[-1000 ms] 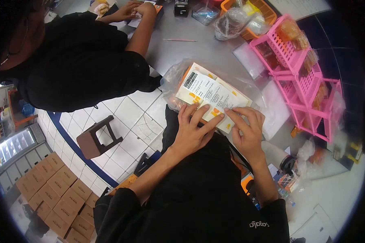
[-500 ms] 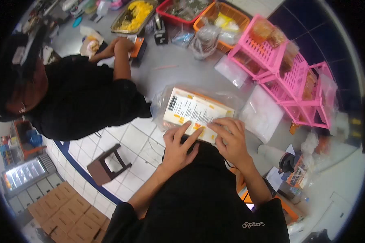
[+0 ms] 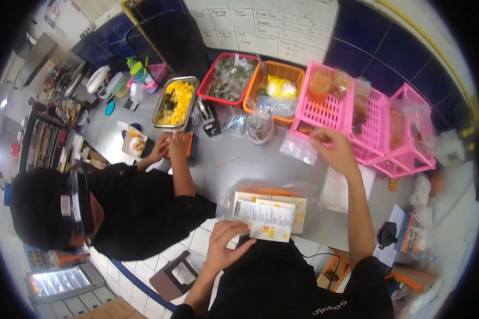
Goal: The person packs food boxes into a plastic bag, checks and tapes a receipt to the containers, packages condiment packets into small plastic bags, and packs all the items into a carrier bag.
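Note:
A white box with orange marks [image 3: 301,219] lies in a clear plastic bag [image 3: 315,199] at the front edge of the metal counter. On it is a printed white slip [image 3: 259,212]. My left hand [image 3: 228,245] rests at the near left corner of the slip and box, thumb apart from the fingers. Raised over the counter by the pink baskets [image 3: 324,109], my right hand [image 3: 332,149] has its fingers bent together near small clear plastic packets [image 3: 298,148]; whether it grips one is too small to tell.
At the left a co-worker [image 3: 138,212] in black handles an orange and black item. Along the back stand a metal tray of yellow food [image 3: 175,103], a red basket [image 3: 201,91], an orange basket [image 3: 254,87] and a tape dispenser [image 3: 210,125]. A black-lidded tumbler [image 3: 387,234] is at right.
My right hand has left the box and moved up and right to the packets by the pink baskets. My left hand stays at the box. The view has tilted up, showing the whiteboard.

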`<control>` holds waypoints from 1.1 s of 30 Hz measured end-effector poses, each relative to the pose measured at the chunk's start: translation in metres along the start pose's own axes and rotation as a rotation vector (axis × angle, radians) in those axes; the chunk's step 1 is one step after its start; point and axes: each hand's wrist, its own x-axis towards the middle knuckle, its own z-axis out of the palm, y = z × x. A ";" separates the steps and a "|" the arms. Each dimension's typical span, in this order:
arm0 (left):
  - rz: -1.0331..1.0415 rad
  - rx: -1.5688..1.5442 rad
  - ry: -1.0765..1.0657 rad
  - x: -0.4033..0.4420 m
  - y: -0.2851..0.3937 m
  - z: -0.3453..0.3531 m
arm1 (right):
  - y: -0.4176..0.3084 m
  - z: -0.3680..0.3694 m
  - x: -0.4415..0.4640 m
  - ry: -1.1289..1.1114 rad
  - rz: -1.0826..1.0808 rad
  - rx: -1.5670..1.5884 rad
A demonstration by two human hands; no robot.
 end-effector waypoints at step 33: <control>-0.234 -0.174 0.160 0.093 -0.075 -0.044 | 0.078 0.075 0.348 0.135 0.353 0.844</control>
